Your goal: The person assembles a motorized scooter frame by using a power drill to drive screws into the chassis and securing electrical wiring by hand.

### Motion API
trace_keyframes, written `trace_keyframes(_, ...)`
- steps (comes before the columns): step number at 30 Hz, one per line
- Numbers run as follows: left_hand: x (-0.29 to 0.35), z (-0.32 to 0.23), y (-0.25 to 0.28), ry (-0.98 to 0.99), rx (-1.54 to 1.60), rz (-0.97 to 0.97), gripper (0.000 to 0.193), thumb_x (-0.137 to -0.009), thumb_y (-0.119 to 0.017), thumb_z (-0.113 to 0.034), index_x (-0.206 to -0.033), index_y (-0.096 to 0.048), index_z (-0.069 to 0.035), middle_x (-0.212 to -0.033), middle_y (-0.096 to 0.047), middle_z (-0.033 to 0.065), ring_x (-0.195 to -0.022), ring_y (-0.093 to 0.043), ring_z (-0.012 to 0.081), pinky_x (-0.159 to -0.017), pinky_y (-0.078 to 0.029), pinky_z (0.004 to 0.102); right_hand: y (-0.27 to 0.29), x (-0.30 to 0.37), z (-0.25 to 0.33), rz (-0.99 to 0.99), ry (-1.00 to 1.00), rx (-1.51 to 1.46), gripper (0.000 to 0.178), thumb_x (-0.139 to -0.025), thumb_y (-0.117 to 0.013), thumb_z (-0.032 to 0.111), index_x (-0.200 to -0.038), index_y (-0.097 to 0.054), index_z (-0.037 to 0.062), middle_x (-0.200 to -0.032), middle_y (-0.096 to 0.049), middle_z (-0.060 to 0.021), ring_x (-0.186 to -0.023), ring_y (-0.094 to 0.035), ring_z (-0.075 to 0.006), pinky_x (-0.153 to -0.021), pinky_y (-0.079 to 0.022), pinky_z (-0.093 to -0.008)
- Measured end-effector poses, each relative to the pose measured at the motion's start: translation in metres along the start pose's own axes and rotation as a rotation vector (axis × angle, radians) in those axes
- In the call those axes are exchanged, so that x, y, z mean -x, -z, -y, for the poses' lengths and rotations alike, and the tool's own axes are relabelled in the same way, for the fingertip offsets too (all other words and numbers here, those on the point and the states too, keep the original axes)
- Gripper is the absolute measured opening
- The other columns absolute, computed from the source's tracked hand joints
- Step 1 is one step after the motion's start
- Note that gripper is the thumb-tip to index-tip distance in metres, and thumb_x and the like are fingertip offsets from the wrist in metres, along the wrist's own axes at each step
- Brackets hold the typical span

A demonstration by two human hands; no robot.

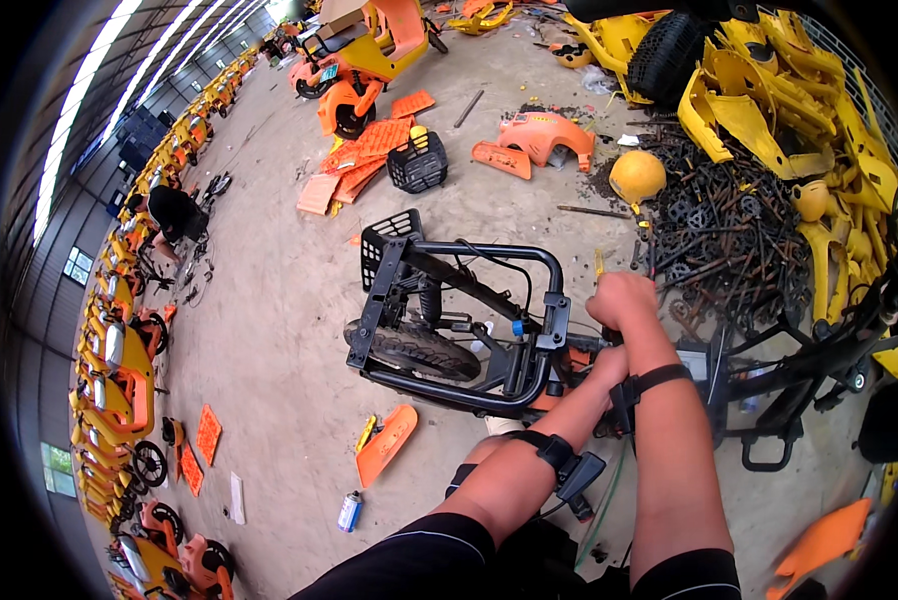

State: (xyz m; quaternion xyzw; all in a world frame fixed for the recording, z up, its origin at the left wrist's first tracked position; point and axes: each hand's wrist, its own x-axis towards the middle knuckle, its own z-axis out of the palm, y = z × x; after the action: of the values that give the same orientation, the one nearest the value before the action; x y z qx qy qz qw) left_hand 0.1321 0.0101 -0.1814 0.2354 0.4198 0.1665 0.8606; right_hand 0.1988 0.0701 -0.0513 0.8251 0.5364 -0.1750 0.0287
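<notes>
A black tubular scooter frame (439, 405) lies tilted in front of me, its rear wheel (424, 352) inside the bars and a black slatted basket (387, 245) at its far end. Beside the frame's right end, my right hand (624, 300) is closed in a fist. A dark piece shows just below it; what the fist grips is hidden. My left hand (609, 365) reaches low by the frame, partly behind my right forearm, and its fingers are hidden. A blue fitting (518, 327) sits on the frame near my hands.
Dark metal parts (719, 230) and yellow panels (809, 110) are heaped at right. Orange panels (364, 155), a spray can (350, 511) and a curved orange cover (386, 447) lie on the floor. Scooters (119, 380) line the left; a person (174, 215) bends there.
</notes>
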Motion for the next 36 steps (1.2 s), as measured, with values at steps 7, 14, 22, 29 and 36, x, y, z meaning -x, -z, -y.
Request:
trace_keyframes(7, 0.004, -0.008, 0.001, 0.024, 0.024, -0.013, 0.036, -0.095, -0.06, -0.03, -0.103, -0.065, 0.004, -0.089, -0.07, 0.0089, -0.072, -0.068, 0.0183, -0.06, -0.053, 0.0345, 0.002, -0.004, 0.009, 0.017, -0.01, 0.016, 0.029, -0.078, -0.059, 0.019, -0.096, -0.077, 0.0063, -0.103, -0.073, -0.0182, -0.098, -0.07, -0.0322, -0.085, -0.055, -0.0393)
trace_keyframes(14, 0.003, -0.009, 0.005, -0.04, 0.042, 0.025, 0.036, -0.094, -0.062, -0.032, -0.101, -0.067, 0.003, -0.09, -0.07, 0.0079, -0.073, -0.068, 0.0165, -0.061, -0.052, 0.0333, 0.002, -0.007, 0.017, 0.02, -0.014, -0.029, 0.031, -0.079, -0.06, 0.024, -0.099, -0.077, 0.0062, -0.106, -0.072, -0.0184, -0.1, -0.07, -0.0324, -0.087, -0.054, -0.0404)
trace_keyframes(22, 0.006, -0.017, -0.002, 0.058, -0.095, -0.015, 0.043, -0.089, -0.063, -0.033, -0.105, -0.068, 0.007, -0.094, -0.071, 0.0124, -0.079, -0.069, 0.0215, -0.068, -0.053, 0.0353, -0.003, -0.012, -0.005, -0.024, -0.065, -0.166, 0.038, -0.079, -0.061, 0.033, -0.105, -0.075, 0.0094, -0.11, -0.072, -0.0167, -0.104, -0.068, -0.0337, -0.091, -0.053, -0.0435)
trace_keyframes(29, 0.0, -0.018, -0.003, -0.033, -0.323, -0.001, 0.03, -0.091, -0.057, -0.031, -0.095, -0.066, -0.002, -0.081, -0.065, 0.009, -0.071, -0.064, 0.0216, -0.061, -0.051, 0.0436, -0.013, -0.017, -0.027, -0.1, -0.102, -0.103, 0.032, -0.076, -0.065, 0.034, -0.094, -0.078, 0.0113, -0.102, -0.074, -0.0139, -0.097, -0.072, -0.0297, -0.081, -0.057, -0.0415)
trace_keyframes(36, -0.006, -0.043, -0.016, 0.007, -0.152, 0.014, 0.033, -0.091, -0.059, -0.033, -0.099, -0.066, -0.002, -0.085, -0.067, 0.0098, -0.072, -0.066, 0.0209, -0.061, -0.052, 0.0414, -0.018, -0.034, -0.019, 0.08, 0.04, 0.107, 0.035, -0.082, -0.06, 0.028, -0.11, -0.075, 0.0126, -0.117, -0.072, -0.0108, -0.111, -0.068, -0.025, -0.092, -0.052, -0.0415)
